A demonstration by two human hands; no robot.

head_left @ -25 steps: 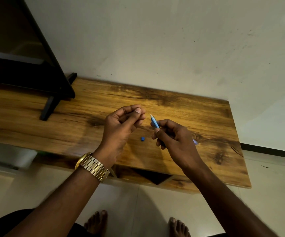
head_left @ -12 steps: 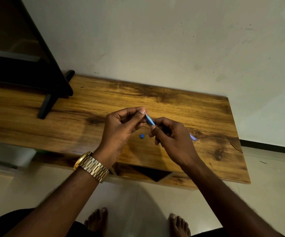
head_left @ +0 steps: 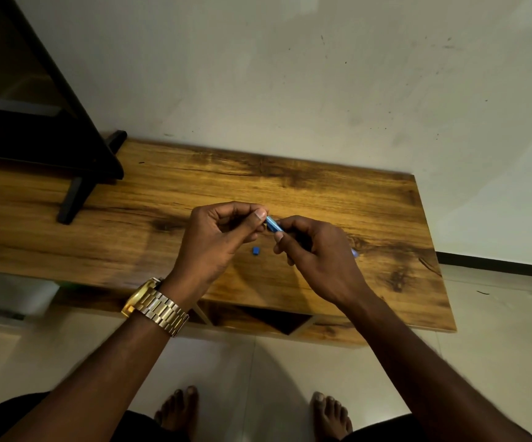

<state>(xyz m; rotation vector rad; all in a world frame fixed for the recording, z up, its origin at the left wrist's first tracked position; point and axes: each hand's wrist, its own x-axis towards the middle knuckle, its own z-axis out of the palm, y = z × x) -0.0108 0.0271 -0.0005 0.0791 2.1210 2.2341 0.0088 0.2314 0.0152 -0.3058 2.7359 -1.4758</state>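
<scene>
My right hand (head_left: 317,253) grips a thin blue pen (head_left: 272,224) above the wooden table (head_left: 338,199); its far end pokes out behind the hand. My left hand (head_left: 217,240), with a gold watch on the wrist, pinches the pen's near tip between thumb and fingers. Whatever else the left fingers hold is hidden. A small blue cap-like piece (head_left: 255,250) lies on the table just below and between the two hands.
A dark screen on a black stand (head_left: 76,193) occupies the table's left end. The wall runs right behind the table. An open compartment (head_left: 274,319) shows under the table's front edge. My bare feet (head_left: 181,409) stand on the tiled floor.
The two hands have come together: a second ago the left hand was apart from the pen tip, now it pinches the tip. The small blue piece has stayed on the table.
</scene>
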